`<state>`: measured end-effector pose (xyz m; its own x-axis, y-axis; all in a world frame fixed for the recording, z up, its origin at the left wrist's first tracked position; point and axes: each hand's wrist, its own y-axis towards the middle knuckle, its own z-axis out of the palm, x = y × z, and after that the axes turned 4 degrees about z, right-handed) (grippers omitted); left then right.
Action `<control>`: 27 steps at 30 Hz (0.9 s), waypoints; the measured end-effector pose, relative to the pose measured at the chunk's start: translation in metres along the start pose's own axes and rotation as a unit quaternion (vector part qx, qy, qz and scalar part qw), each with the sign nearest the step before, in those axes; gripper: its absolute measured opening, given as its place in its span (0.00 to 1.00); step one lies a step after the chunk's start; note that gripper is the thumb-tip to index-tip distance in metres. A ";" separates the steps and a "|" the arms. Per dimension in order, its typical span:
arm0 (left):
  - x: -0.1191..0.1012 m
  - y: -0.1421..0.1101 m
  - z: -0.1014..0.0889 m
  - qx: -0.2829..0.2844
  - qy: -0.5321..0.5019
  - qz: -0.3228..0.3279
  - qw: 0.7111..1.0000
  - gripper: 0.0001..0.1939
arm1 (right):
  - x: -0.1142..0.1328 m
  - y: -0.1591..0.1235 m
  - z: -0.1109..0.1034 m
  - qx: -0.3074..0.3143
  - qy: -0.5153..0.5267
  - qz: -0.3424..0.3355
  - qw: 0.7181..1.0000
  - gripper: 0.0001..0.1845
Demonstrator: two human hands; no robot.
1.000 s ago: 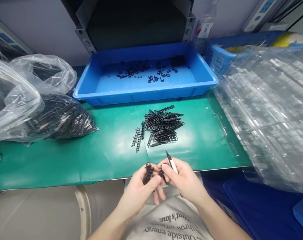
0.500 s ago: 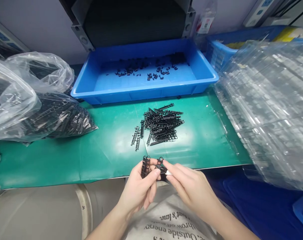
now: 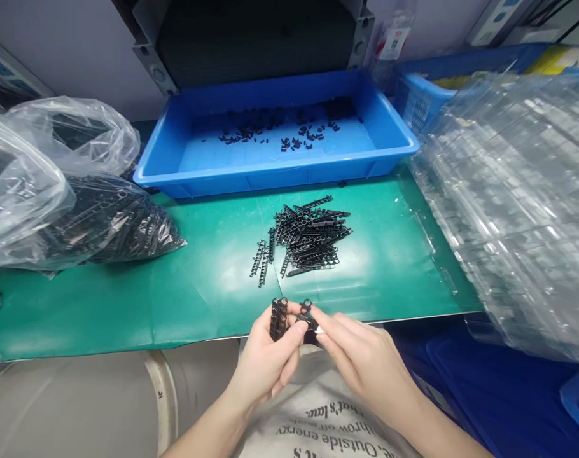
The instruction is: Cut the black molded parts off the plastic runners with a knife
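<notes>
My left hand (image 3: 269,361) is closed around black plastic strips with rings (image 3: 278,318), which stand upright between thumb and fingers. Another black ringed piece (image 3: 306,306) sticks up between my two hands, its lower end near my left thumb tip. My right hand (image 3: 361,351) pinches at that piece with thumb and forefinger. A small white bit (image 3: 319,329) shows at the right fingertips; I cannot make out what it is. Beyond the hands lies a pile of similar black strips (image 3: 313,238), with a few loose strips (image 3: 261,262) at its left.
A blue tray (image 3: 275,173) holding small black parts stands behind the pile on the green mat (image 3: 208,299). At left sits a clear bag (image 3: 122,222) full of black strips. Stacked clear plastic trays (image 3: 518,203) lean at right, beside a blue basket (image 3: 420,95) and a bottle (image 3: 393,44).
Both hands stay almost in place, with the left fingers curled slightly closer. The view has shifted a little; the pile and tray look unchanged.
</notes>
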<state>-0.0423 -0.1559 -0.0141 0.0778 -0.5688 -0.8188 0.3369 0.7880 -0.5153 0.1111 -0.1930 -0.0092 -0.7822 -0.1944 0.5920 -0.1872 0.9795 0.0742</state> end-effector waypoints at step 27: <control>-0.052 0.074 -0.058 -0.239 0.563 0.177 0.771 0.08 | -0.007 -0.004 0.020 -0.015 0.154 0.114 0.981 0.19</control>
<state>-0.0763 -0.0542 -0.0240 -0.8687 0.0554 -0.4923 0.0767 0.9968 -0.0232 0.1053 -0.1966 -0.0291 -0.5834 0.0511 0.8106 -0.0072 0.9977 -0.0680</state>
